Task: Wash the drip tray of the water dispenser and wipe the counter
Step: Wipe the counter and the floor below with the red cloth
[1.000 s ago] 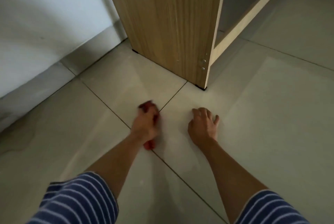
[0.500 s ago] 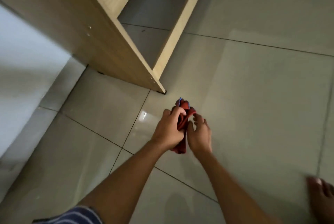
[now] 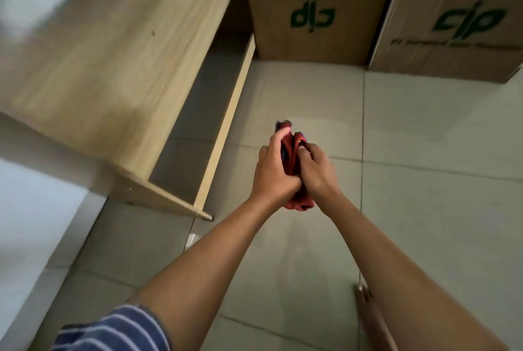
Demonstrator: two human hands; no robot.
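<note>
Both hands' grip (image 3: 294,172) encloses bunched red cloth (image 3: 290,152).

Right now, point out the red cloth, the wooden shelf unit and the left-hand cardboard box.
Red crumpled cloth (image 3: 288,149), head view: the fold showing between both hands.
Light wooden shelf unit (image 3: 113,67), head view: its broad side panel.
Left brown cardboard box (image 3: 311,39), head view: its front face, below the green logo.

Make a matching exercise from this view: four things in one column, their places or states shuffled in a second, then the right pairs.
Things:
1. red cloth
2. wooden cabinet
3. cardboard boxes
4. striped sleeve

Places or states:
A. at the bottom left edge
B. bunched between both hands
C. standing on the tiled floor, at the left
D. printed with green logos, at the top

Pairs: 1-B, 2-C, 3-D, 4-A
</note>
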